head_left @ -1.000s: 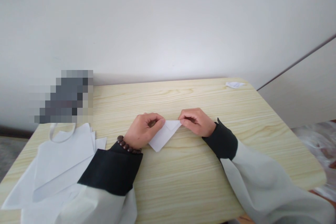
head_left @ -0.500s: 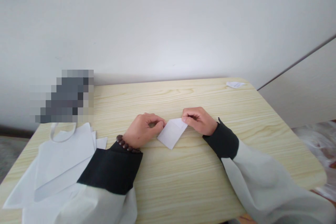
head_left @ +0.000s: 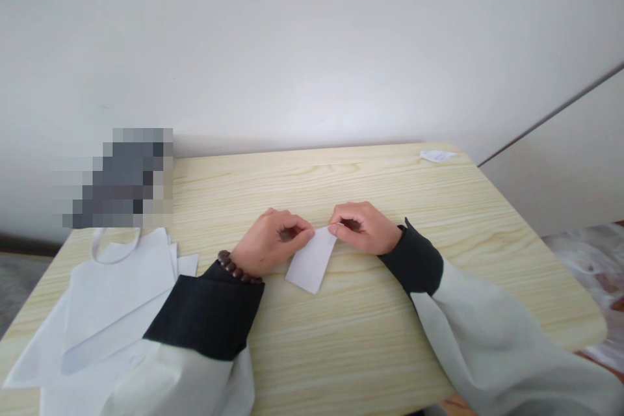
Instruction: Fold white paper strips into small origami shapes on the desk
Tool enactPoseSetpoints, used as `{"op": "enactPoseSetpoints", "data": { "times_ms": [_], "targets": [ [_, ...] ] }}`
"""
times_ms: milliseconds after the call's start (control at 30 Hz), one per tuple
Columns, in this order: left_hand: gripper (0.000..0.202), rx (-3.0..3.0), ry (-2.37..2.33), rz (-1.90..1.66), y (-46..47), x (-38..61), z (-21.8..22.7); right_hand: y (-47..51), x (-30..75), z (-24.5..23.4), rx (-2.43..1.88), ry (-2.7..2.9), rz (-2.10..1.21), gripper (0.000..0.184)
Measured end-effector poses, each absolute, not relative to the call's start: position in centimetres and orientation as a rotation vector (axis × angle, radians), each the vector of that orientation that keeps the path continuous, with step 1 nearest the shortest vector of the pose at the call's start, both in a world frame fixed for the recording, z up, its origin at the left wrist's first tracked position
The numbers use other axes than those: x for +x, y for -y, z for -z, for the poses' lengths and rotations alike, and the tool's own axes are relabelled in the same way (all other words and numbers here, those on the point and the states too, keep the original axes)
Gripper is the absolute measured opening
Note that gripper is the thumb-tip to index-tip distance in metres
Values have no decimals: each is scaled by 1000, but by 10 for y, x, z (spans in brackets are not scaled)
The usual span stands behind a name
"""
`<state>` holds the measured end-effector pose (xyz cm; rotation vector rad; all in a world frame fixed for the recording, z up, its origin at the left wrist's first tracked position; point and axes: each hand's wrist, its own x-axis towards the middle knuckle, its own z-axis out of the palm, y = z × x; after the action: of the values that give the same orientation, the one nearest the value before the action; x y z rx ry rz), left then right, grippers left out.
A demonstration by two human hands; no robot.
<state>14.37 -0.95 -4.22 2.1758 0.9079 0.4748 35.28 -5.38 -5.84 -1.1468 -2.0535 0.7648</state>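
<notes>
A small folded piece of white paper (head_left: 311, 262) lies on the light wooden table (head_left: 341, 325) in front of me. My left hand (head_left: 268, 246), with a dark bead bracelet at the wrist, pinches the paper's upper left edge with curled fingers. My right hand (head_left: 363, 227) pinches its upper right corner between thumb and forefinger. The two hands almost meet above the paper's top edge. Both sleeves are dark at the cuff and pale grey further back.
A pile of white sheets (head_left: 107, 302) with a white loop of strap (head_left: 114, 244) lies at the table's left. A small white scrap (head_left: 436, 156) sits at the far right corner. A blurred dark object (head_left: 119, 182) stands at the far left. A wall runs behind.
The paper went from a wide triangle shape to a narrower, slanted oblong. My hands came closer together over its top edge.
</notes>
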Motion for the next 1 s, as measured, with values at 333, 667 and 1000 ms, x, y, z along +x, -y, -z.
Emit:
{"op": "enactPoseSetpoints", "data": {
  "times_ms": [333, 667, 1000],
  "targets": [
    [21, 2069, -884, -538, 10, 141, 40, 53, 353, 59, -1224, 1999, -682, 17],
    [23, 2401, -678, -675, 1, 137, 56, 50, 350, 67, -1359, 1919, -369, 11],
    [20, 2598, -926, -798, -3, 133, 66, 53, 353, 64, -1054, 2123, -450, 32]
  ]
}}
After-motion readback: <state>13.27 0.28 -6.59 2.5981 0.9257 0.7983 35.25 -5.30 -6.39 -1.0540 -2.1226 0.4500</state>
